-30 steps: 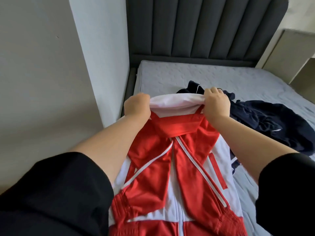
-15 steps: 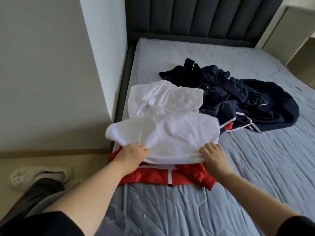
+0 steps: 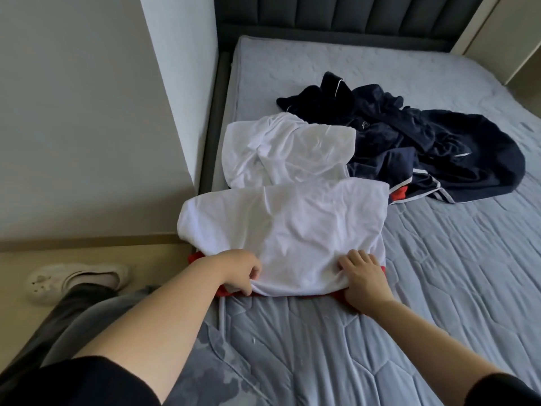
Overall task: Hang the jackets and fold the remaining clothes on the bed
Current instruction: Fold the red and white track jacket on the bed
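**Bed** (image 3: 439, 288). It carries all the clothes.
- Risk: the jacket sits hard against the left edge, near the near-left corner. One white lobe appears to overhang that edge, so an uneven tug could slide cloth off towards the floor (image 3: 96, 253).
- Surface: grey quilted cover, matte, stitched in hexagon-like cells and lightly rumpled. A dark padded headboard (image 3: 322, 19) with vertical channels runs along the far edge.

**Navy clothes** (image 3: 439, 142). They form a loose heap mid-bed, touching the jacket's far-right side.
- Risk: a piece with red and white trim lies tucked against the jacket's right edge, and lifting the jacket could drag it along.
- Material: dark, soft and deeply crumpled, with thin white piping.

**Jacket** (image 3: 292, 230). It lies white side up, with the hood spread towards the headboard and a red band showing along the near hem.
- Risk: if it is raised by the hem alone, the hood and sleeves would likely drop and twist, which would make hanging awkward.
- Material: thin, smooth and slightly glossy, with shallow creases. The red band looks ribbed.

**Left hand** (image 3: 240, 272). The grip is closed, with curled fingers pinching the near-left hem.

**Right hand** (image 3: 363, 276). The grip has bent fingers bunching the near-right hem.
- Risk: both holds are small on slick cloth and could slip.

**Shoe** (image 3: 76, 279). Pale, on the floor left of the bed.
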### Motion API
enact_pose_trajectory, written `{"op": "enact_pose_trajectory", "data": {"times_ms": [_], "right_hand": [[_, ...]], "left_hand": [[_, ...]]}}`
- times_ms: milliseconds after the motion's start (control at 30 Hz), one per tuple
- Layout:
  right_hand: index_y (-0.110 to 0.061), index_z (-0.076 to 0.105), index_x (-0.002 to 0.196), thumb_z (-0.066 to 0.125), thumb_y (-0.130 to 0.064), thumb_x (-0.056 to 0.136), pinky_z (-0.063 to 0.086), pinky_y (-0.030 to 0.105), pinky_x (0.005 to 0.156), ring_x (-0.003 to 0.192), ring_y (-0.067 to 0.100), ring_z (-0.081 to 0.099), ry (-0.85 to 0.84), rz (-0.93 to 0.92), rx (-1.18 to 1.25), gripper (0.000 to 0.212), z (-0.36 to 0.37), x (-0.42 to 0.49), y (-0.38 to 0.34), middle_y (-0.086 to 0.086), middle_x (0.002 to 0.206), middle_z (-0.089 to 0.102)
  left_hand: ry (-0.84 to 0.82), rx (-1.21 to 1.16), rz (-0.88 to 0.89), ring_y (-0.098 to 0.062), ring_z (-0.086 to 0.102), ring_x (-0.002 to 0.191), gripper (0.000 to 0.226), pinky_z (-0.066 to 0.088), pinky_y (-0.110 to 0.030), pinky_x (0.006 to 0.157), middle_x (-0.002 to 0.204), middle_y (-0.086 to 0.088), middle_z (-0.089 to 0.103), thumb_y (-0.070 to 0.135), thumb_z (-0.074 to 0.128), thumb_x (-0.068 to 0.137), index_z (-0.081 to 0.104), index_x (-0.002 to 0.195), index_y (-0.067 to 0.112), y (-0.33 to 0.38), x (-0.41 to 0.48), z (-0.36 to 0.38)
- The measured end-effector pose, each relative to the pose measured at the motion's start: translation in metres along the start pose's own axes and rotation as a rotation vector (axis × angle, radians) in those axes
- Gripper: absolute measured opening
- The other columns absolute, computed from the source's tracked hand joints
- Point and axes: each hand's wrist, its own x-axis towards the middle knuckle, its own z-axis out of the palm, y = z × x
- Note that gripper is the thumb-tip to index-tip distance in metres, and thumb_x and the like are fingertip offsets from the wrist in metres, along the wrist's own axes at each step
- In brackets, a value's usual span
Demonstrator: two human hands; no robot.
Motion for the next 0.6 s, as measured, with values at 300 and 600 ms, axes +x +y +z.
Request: {"op": "enact_pose_trajectory", "data": {"times_ms": [300, 600], "right_hand": [[-0.022, 0.043, 0.128, 0.068, -0.053, 0.064, 0.021, 0.031, 0.105, 0.127, 0.02, 0.03, -0.326, 0.147, 0.245, 0.076, -0.004, 0.0, 0.013, -0.003, 0.133, 0.036], [-0.009, 0.054, 0.066, 0.065, 0.012, 0.046, 0.032, 0.03, 0.062, 0.06, 0.026, 0.049, 0.052, -0.096, -0.064, 0.031, -0.028, 0.02, 0.01, 0.004, 0.064, 0.049]], "left_hand": [[0.142, -0.016, -0.016, -0.015, 0.039, 0.059, 0.022, 0.028, -0.028, 0.051, 0.062, 0.003, 0.043, 0.016, 0.055, 0.071, 0.036, 0.061, 0.022, -0.003, 0.013, 0.003], [0.185, 0.129, -0.046, -0.015, 0.035, 0.059, 0.025, 0.025, -0.027, 0.051, 0.066, 0.003, 0.039, 0.008, 0.05, 0.074, 0.032, 0.062, 0.02, 0.004, 0.006, 0.002]]}}
